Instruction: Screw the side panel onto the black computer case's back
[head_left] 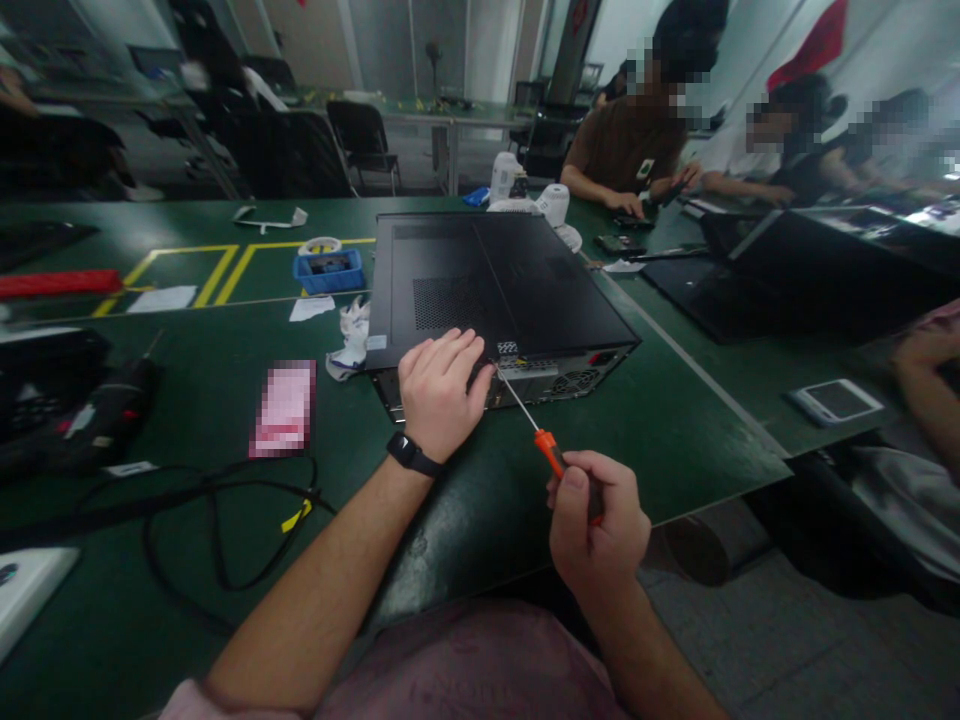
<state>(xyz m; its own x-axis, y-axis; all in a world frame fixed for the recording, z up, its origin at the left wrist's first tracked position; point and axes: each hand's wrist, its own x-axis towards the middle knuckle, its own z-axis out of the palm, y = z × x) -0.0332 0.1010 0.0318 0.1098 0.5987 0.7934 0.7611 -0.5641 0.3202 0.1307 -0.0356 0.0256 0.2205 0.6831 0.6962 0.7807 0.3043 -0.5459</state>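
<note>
A black computer case [517,270] lies on its side on the green table, its rear panel turned toward me. My left hand [442,385] rests on the case's near edge, palm down with the fingers stretched over the top panel. In my right hand [600,505] is a screwdriver [550,450] with an orange and dark handle, the fingers wrapped round it. Its thin shaft points up and left, and the tip reaches the rear edge of the case beside my left thumb. Any screw at the tip is too small to make out.
Left of the case are a blue bin [328,271], crumpled wrapping [351,340], a pink packet [283,408], a black power drill [105,415] and loose black cables [214,530]. White bottles [504,175] stand behind it. Co-workers sit at the right, near a phone [836,400].
</note>
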